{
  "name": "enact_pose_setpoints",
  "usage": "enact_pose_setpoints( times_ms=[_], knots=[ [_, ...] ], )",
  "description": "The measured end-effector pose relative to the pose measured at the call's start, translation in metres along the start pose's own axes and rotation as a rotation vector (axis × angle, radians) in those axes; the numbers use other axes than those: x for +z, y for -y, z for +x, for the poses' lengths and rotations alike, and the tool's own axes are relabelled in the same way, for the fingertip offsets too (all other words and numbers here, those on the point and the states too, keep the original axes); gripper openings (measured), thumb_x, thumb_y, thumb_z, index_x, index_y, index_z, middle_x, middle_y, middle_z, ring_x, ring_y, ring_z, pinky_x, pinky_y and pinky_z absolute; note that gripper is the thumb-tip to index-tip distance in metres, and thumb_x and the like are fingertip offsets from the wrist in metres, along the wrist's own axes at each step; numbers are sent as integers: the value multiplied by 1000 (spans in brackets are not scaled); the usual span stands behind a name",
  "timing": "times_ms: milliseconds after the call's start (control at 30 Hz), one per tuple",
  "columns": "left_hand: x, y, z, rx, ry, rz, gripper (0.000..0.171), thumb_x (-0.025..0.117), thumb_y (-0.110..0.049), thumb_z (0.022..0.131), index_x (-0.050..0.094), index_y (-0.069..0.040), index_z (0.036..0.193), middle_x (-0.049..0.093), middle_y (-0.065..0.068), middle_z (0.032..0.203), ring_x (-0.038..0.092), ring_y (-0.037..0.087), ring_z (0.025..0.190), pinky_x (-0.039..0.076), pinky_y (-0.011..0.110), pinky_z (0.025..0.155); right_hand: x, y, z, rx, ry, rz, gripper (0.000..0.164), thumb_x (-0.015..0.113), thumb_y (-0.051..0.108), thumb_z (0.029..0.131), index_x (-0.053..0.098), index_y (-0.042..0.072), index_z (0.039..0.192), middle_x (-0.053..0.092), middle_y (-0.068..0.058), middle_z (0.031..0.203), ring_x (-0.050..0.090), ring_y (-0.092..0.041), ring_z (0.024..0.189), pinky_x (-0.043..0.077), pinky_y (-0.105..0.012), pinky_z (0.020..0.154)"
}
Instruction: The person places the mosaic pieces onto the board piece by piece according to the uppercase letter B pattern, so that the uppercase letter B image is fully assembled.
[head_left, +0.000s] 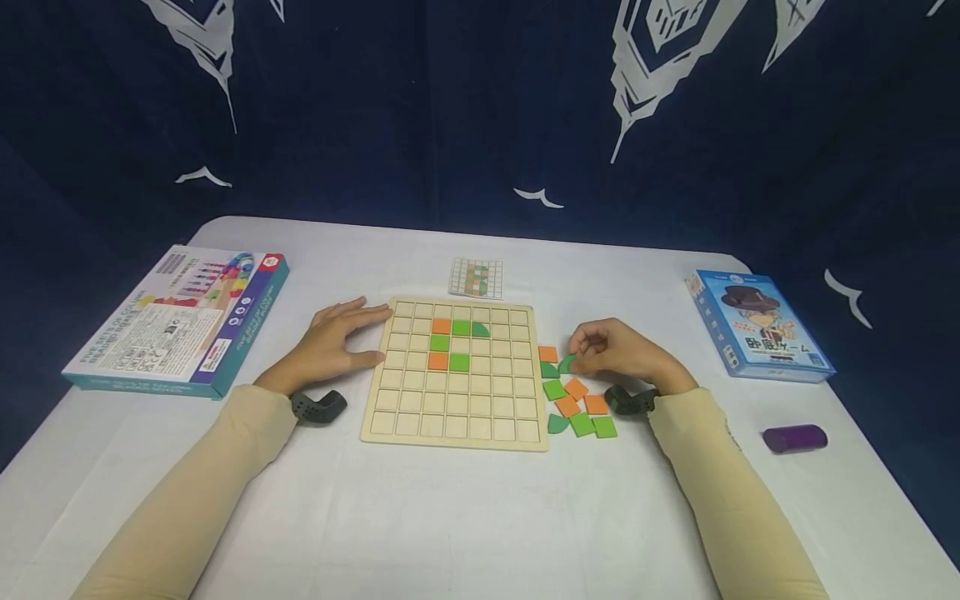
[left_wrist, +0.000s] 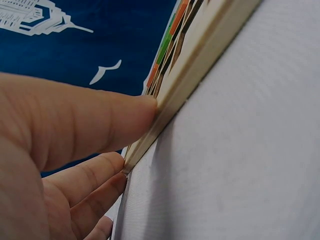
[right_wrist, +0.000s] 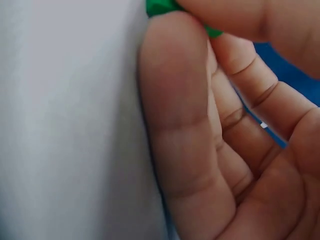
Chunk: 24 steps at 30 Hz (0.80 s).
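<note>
A wooden grid board (head_left: 453, 444) lies on the white table, with several orange and light green square tiles and one dark green quarter-circle tile (head_left: 480, 331) in its upper cells. My left hand (head_left: 333, 339) touches the board's left edge with thumb and fingertips, fingers extended; the left wrist view shows the thumb (left_wrist: 100, 122) against the board's side. Right of the board, my right hand (head_left: 622, 350) pinches a dark green rounded tile (head_left: 567, 364) between thumb and finger. In the right wrist view the fingers cover most of that green tile (right_wrist: 161, 7).
Loose tiles (head_left: 582, 424) lie scattered right of the board. Behind it is a small pattern card (head_left: 476, 277). A large game box (head_left: 180, 325) lies at left, a blue box (head_left: 761, 325) at right, and a purple cylinder-like object (head_left: 795, 438) nearer the right edge.
</note>
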<state>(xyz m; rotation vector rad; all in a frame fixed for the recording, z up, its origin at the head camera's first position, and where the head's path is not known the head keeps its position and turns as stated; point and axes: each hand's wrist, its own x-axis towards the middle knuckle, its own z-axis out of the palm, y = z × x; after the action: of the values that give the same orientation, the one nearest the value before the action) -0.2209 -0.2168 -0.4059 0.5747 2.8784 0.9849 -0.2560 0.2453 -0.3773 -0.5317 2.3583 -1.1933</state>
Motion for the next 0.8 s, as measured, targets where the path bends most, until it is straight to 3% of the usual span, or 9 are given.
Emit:
enact_pose_setpoints(
  times_ms=[233, 400, 533, 800],
  knots=[
    [0, -1, 0, 5, 1, 3, 71, 77, -23, 95, 52, -5, 159, 46, 14, 168, 22, 43, 163, 4, 63, 131, -2, 1, -2, 41, 9, 30, 33, 72, -2, 94, 72, -11, 126, 76, -15, 108, 66, -14, 83, 60, -24, 78],
    [0, 0, 0, 3, 2, -6, 71, 77, -23, 95, 52, -6, 160, 46, 13, 168, 22, 42, 163, 4, 62, 131, -3, 2, -4, 59, 7, 43, 37, 67, -3, 95, 71, -11, 131, 74, -25, 127, 72, -13, 84, 63, -24, 79],
    [0, 0, 0, -2, 4, -6, 71, 77, -23, 95, 52, -6, 160, 46, 13, 168, 21, 42, 163, 4, 62, 131, -4, 3, -4, 50, 6, 83, 35, 64, -3, 97, 69, -15, 130, 74, -26, 121, 75, -13, 83, 64, -26, 80],
    [0, 0, 1, 0, 7, 3, 71, 77, -23, 95, 52, -6, 160, 46, 14, 168, 21, 42, 163, 4, 63, 131, -3, 3, -3, -13, 17, 136, 24, 61, -3, 97, 64, -14, 118, 67, -10, 93, 70, -15, 84, 66, -31, 80]
  ],
)
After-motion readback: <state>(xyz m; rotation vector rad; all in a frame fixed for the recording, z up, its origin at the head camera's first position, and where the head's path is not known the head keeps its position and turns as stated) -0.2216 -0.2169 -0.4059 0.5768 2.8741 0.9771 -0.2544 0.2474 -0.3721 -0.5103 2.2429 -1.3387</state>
